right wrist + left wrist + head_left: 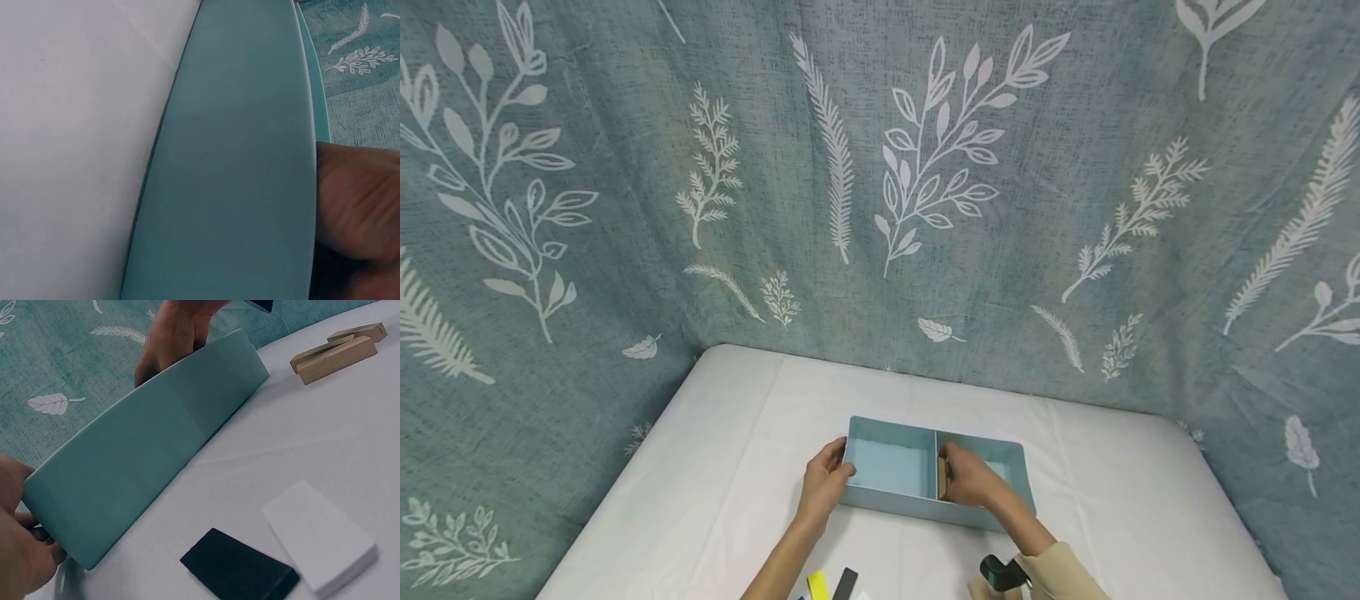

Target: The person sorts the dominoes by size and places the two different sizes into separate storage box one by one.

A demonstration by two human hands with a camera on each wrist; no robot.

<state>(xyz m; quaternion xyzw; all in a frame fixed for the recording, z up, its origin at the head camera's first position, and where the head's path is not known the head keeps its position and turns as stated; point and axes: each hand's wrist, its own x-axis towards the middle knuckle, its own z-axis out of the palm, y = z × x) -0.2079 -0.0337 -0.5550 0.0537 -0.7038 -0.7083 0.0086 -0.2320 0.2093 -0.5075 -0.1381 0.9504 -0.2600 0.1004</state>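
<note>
A blue-green two-compartment box (891, 468) sits on the white surface. My left hand (825, 482) grips its left end, with the thumb at the rim and the fingers along the outer side. My right hand (970, 477) reaches into the right compartment and holds a wooden block (942, 479) upright beside the divider (936, 450). In the left wrist view the box's front wall (150, 437) hides the block and the right fingertips. The right wrist view shows that wall (231, 156) with part of the right hand (359, 203) behind it.
Closer to me lie a yellow block (817, 585), a black block (846, 583) and a white block (322, 537). Several wooden blocks (337, 362) lie near the box's right end, under the right forearm. A patterned teal curtain (880, 208) hangs behind the white surface (760, 417).
</note>
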